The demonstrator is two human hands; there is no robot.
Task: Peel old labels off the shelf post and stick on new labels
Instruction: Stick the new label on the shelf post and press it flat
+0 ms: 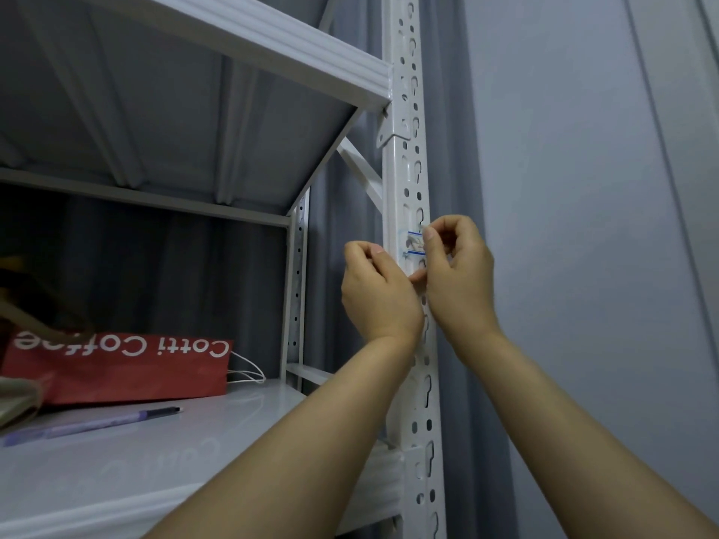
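Grey curtain (463, 149) and pale wall (564, 188) behind a white metal rack. Front shelf post (404, 169) runs top to bottom, right of centre, w/ rows of keyhole slots.

Label (414, 243): small, white w/ blue stripes top and bottom, stuck on the post face at approx. mid-height, below the upper shelf (233, 36) bracket. Some marking between the stripes, too small to read.

Right hand (457, 274): raised at the post's right side, thumb and forefinger pinched together on the label's right edge. Other fingers curled in.

Left hand (375, 293): just left of the post, level w/ the label's lower stripe and slightly below it. Fingers curled toward the post; fingertips hidden, so cannot tell if it grips anything. The two hands nearly meet in front of the post, under the label.

Lower shelf (194, 441): red paper bag (116, 367) lying flat, lettering upside down, "Cotti Coffee". Purple pen (93, 424) lying in front of the bag, well apart from both hands.
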